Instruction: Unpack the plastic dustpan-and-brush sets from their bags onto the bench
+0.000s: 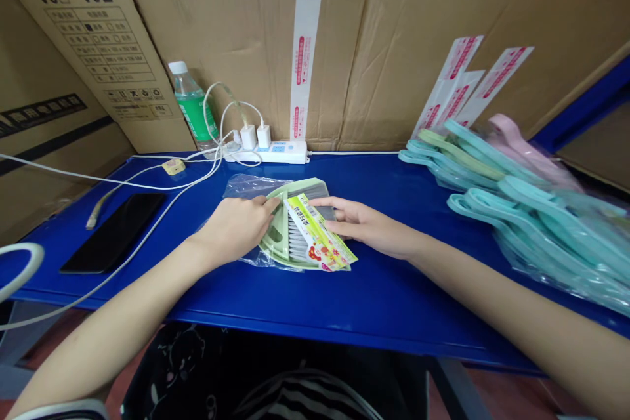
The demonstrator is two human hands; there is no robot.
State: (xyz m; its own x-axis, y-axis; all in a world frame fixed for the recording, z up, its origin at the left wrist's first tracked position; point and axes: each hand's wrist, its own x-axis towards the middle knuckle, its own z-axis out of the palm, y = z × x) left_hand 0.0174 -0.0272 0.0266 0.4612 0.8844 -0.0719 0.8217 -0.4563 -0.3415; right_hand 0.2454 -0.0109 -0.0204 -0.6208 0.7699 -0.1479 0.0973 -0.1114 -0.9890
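A light green dustpan (pixel 279 243) lies in front of me on a clear plastic bag (pixel 251 185). A hand brush with grey-white bristles (pixel 296 236) is nested in it. Across both lies a slanted yellow-green printed card (pixel 315 226) with flowers and lettering. My left hand (pixel 236 226) is closed at the dustpan's left rim, its fingertips partly hidden. From the right, my right hand (pixel 369 226) has its fingers curled at the card's upper right edge, pinching it over the dustpan.
Teal, green and pink bagged dustpan sets (pixel 541 203) are piled at the right. A black phone (pixel 113 234), white cables, a power strip (pixel 280 152) and a green-labelled bottle (pixel 195 108) stand or lie left and behind. Cardboard (pixel 246 39) walls the blue table (pixel 384 302).
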